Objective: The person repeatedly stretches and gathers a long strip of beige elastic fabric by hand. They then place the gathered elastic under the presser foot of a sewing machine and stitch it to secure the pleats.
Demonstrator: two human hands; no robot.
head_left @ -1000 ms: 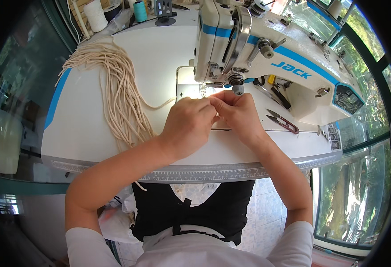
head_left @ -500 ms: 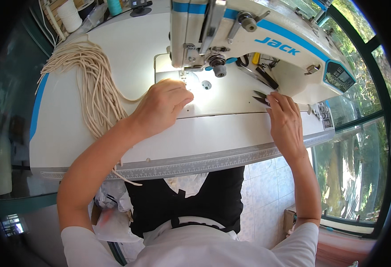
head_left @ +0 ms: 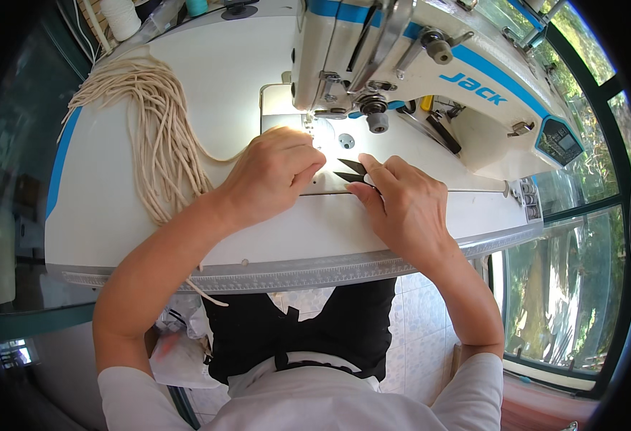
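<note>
At the sewing machine point(head_left: 401, 65), the right hand point(head_left: 401, 205) clamps black thread snips point(head_left: 349, 171), blades apart, pointed at the left hand point(head_left: 272, 176), whose fingers pinch closed on a cord end hidden beneath them; cream cords point(head_left: 161, 136) trail left across the bench point(head_left: 114, 215). Trimming appears under way.

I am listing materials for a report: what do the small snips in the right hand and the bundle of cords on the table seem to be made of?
The snips in the right hand look like dark metal: two thin, pointed, matte black blades. The cords look like soft cotton or similar fibre: cream, dull, limp strands; the exact fibre cannot be told.
</note>
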